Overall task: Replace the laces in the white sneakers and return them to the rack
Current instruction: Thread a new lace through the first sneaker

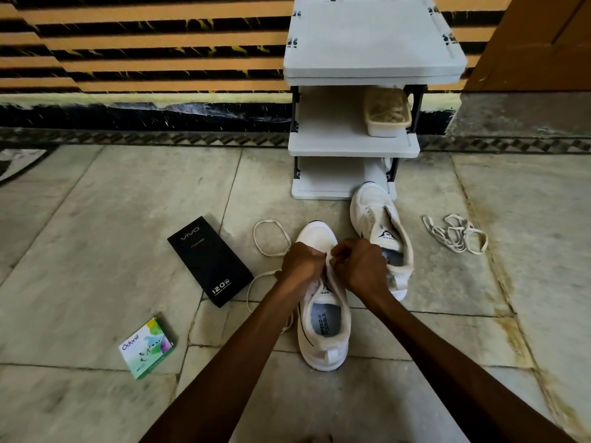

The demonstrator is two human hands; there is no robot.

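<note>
On the veined marble floor (96, 219), the nearer white mesh sneaker (319, 356) stands heel toward the person. Both hands, left (302, 260) and right (359, 266), curl over its front eyelets, pinching a flat cream lace (268, 221) that loops off to the left. Just beyond lies the second sneaker (367, 215), laceless, its toe touching the grey plastic rack (351, 145). A tangled lace (454, 233) lies to its right.

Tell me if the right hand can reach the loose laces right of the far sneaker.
Probably yes: the loose laces lie on open floor beyond the low far sneaker, though the right hand must first release the lace it pinches.
</note>
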